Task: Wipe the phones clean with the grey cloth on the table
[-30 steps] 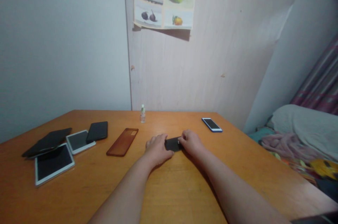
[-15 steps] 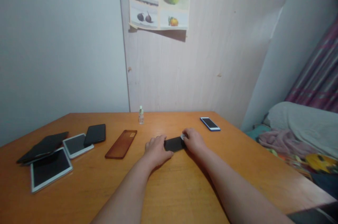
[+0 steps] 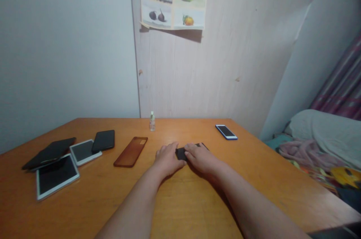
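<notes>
A black phone [image 3: 181, 153] lies screen up on the wooden table, mostly covered by my hands. My left hand [image 3: 167, 160] grips its left end, thumb along the near edge and fingers along the far one. Across the middle of the screen rests my right hand [image 3: 199, 157], its fingers bent and pressed together; a small white piece, like a wipe, is tucked under them and almost entirely hidden. The phone's far right corner shows beyond the knuckles. To the left lies a brown translucent phone case [image 3: 131, 152].
A small clear bottle [image 3: 152, 122] stands at the back. On the left are two white-framed tablets [image 3: 58, 177], a black tablet or case [image 3: 103, 140] and a dark folding cover [image 3: 50, 152]. A blue-edged phone [image 3: 226, 132] lies back right. Bedding [image 3: 324, 130] is beyond the table's right edge.
My right hand has slid left along the phone, from its right end to over the middle of the screen. My left hand keeps its grip. The view has shifted slightly.
</notes>
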Demonstrator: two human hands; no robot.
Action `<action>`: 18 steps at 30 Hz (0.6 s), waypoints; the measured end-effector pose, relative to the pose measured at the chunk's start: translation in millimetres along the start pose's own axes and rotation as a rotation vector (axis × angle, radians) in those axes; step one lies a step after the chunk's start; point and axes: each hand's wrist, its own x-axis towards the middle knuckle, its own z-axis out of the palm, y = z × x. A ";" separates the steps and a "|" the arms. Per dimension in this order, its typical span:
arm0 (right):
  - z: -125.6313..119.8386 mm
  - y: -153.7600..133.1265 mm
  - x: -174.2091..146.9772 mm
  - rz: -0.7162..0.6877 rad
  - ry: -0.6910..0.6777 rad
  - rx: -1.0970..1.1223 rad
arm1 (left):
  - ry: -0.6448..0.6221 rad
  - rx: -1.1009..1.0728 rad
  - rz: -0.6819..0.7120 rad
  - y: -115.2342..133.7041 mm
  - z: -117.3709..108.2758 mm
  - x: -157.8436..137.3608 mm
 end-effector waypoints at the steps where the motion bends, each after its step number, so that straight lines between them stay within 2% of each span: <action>1: -2.0 5.6 0.2 0.071 -0.004 -0.018 | -0.003 -0.004 -0.002 -0.6 0.1 0.2; 4: -4.7 14.4 0.1 0.190 -0.005 -0.043 | -0.010 -0.014 -0.020 -1.2 0.8 0.7; 6: -3.1 7.7 -2.1 0.122 -0.017 -0.012 | -0.014 -0.015 -0.027 -0.6 1.2 0.9; 9: 0.6 -11.1 -6.4 -0.084 -0.066 0.126 | -0.011 -0.014 -0.030 0.2 1.6 0.6; 11: 1.4 -16.0 -6.6 -0.142 -0.090 0.191 | -0.008 -0.013 -0.029 0.0 1.3 0.1; 13: 0.1 -10.2 -3.9 -0.079 -0.091 0.169 | -0.014 -0.012 -0.029 -0.5 0.5 -0.5; 16: -2.2 6.2 0.6 0.104 -0.046 0.042 | -0.038 -0.020 -0.026 -1.1 -0.7 -0.8; 18: -1.8 8.8 0.5 0.149 -0.025 0.010 | -0.048 -0.027 -0.026 -1.2 -1.1 -0.5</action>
